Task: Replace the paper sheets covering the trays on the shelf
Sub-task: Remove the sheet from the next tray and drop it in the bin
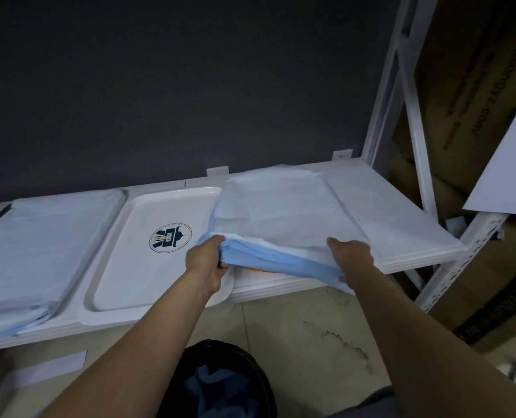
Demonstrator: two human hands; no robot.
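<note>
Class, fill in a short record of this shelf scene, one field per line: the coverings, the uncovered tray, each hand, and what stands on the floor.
left sheet: pale blue, draped over a tray
bare tray: white, uncovered, round logo showing
sheet stack: blue, right of the bare tray, near edge lifted
left hand: grips the stack's near left corner
right hand: pinches the stack's near right edge
bin: dark, on the floor below, blue material inside

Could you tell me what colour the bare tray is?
The tray is white, dark round logo; head view.
</note>
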